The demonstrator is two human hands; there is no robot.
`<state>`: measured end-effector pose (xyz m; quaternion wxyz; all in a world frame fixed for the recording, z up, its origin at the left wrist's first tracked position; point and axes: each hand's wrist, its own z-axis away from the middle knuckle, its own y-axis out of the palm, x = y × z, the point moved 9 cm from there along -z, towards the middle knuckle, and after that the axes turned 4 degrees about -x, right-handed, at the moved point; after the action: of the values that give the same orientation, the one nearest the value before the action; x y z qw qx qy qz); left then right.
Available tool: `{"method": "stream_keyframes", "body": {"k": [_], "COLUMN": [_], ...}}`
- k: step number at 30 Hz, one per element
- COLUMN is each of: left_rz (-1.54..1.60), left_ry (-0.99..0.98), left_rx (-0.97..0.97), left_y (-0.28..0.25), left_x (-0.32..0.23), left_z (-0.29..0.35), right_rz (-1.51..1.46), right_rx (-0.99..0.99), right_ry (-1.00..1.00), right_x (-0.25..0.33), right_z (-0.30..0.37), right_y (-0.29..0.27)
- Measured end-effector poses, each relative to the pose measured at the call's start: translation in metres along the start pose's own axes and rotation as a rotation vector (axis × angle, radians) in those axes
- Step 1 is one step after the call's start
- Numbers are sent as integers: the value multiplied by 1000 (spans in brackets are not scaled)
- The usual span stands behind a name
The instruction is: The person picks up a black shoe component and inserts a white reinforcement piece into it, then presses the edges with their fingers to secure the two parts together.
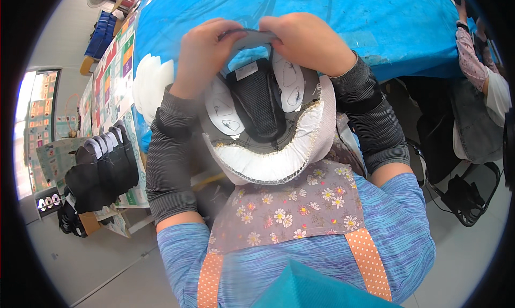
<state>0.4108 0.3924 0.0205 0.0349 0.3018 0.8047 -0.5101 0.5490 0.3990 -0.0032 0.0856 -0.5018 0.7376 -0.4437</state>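
Between my hands is a padded, helmet-shaped liner (257, 166), its open side up and its grey band stretched across the far end. White padding with a zigzag-stitched edge curves along the near side. A black mesh strip (255, 99) with a small white label runs down the middle, flanked by white oval pads (289, 85) with dark line drawings. My left hand (206, 53) is closed on the left end of the far band, thumb and fingers pinching it. From the right, my right hand (306, 44) grips the same band, its lower fingers hidden.
A blue-covered table (375, 29) lies ahead. White foam-like pieces (153, 82) are stacked at its left edge. Black padded items (102, 171) sit on a lower surface at left. At far right, another person's arm (471, 56) reaches over the table, near a black chair frame (466, 200).
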Motion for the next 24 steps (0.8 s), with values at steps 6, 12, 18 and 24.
{"method": "stream_keyframes", "body": {"k": [6,12,18,24], "left_rz": [3,-409,-485,-392], "left_ry": [26,-50,57,13], "left_rx": [-16,33,-124,-176], "left_y": [-10,-39,-36,-41], "left_x": [-3,-19,-32,-25], "left_z": [8,43,59,66], "right_rz": [37,80,150,163], "right_rx": [-80,-131,-130,-101], "right_ry": [41,68,50,71], "right_x": [12,9,19,18], "right_z": [0,9,7,11], "right_y": [-3,-8,-9,-8]}}
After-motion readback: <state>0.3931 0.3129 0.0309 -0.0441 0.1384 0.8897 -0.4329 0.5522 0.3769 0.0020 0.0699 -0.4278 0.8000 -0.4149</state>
